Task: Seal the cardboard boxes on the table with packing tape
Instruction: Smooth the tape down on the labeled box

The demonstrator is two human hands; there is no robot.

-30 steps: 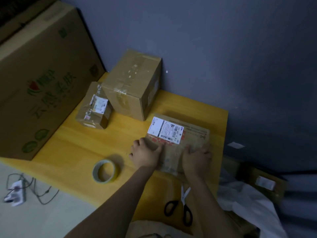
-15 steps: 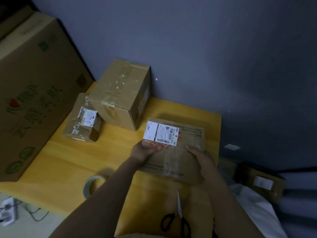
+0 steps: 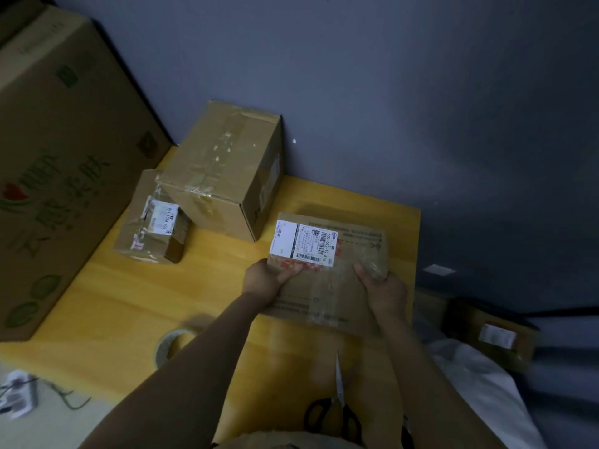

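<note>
A flat cardboard box with a white shipping label and clear tape across its top is lifted off the yellow table, its near edge raised. My left hand grips its left edge, thumb on top. Its right side is held by my right hand, fingers curled over the top. A roll of packing tape lies on the table at the lower left, partly hidden by my left forearm. A taped medium box stands against the wall, with a small labelled box to its left.
A very large printed carton fills the left side. Black-handled scissors lie at the table's near edge between my arms. Off the table to the right are white plastic and another labelled box. A power strip lies on the floor at left.
Both hands went from pressing on the flat box's top to gripping its sides and lifting it off the table. The view shifted down and left.
</note>
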